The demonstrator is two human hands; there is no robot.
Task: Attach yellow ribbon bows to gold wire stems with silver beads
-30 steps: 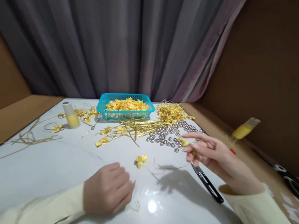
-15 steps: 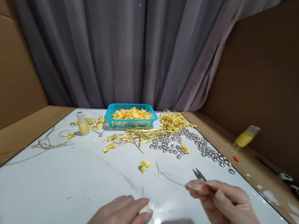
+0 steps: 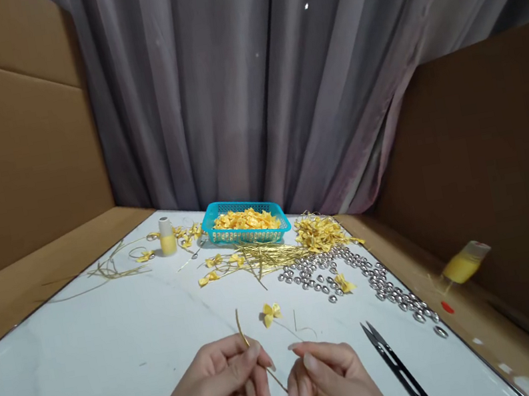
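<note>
A short piece of gold cord [image 3: 243, 331] is pinched between thumb and fingers of my left hand [image 3: 225, 387], its upper end sticking up. Its lower end runs down to the fingertips of my right hand [image 3: 332, 376], which are closed at that end. A yellow ribbon bow [image 3: 270, 314] lies on the table just beyond my hands, with a thin thread trailing toward my right fingertips. To the right of my right hand rest black thread snips [image 3: 397, 365], blades pointing away from me.
A blue basket [image 3: 215, 236] of yellow bows stands at the back. Near it are gold cords [image 3: 269, 257], a yellow ribbon pile [image 3: 321, 232], many silver beads [image 3: 403, 296] and a small yellow bottle [image 3: 166, 237]. Cardboard walls [image 3: 14, 158] flank the white table [image 3: 96, 375].
My hands have come together: the right has moved left, and the left has turned up, now showing the gold cord between them. The snips are uncovered. The view has shifted slightly.
</note>
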